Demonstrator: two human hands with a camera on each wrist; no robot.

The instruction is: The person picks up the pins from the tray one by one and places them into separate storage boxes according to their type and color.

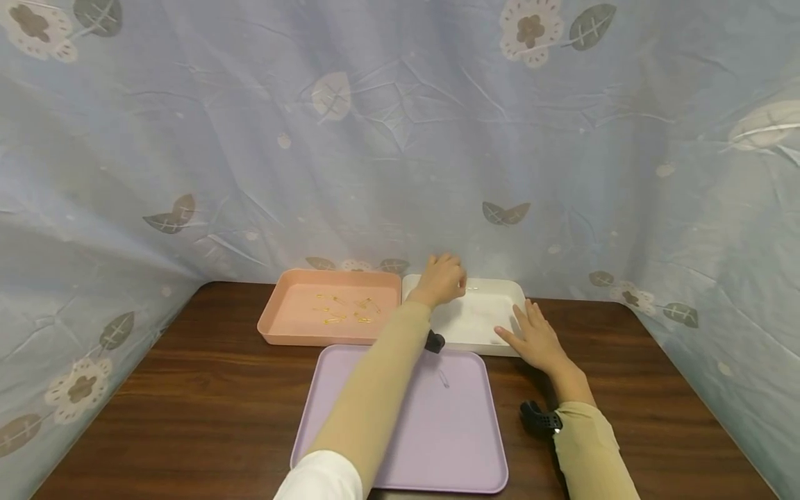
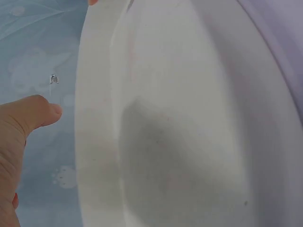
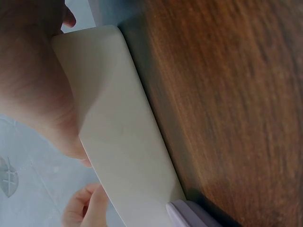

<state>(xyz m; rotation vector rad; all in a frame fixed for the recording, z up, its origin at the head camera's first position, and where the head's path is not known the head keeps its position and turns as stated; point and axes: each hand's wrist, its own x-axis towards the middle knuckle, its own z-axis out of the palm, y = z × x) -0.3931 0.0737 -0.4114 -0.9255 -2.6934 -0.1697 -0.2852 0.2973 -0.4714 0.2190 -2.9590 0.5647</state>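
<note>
Three trays [image 1: 471,319] sit on wood [image 1: 206,396] before floral cloth [image 1: 400,180], left grip [image 1: 442,279] pinching a pin [image 2: 54,79], right grip [image 1: 539,340] wide.

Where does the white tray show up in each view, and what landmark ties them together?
Head: the white tray is just right of centre, beyond the purple tray.
Left wrist: it fills the middle, top to bottom.
Right wrist: its outer side slants from upper left to bottom centre.
Shared landmark: purple tray, upper right in left wrist, bottom centre in right wrist.
</note>
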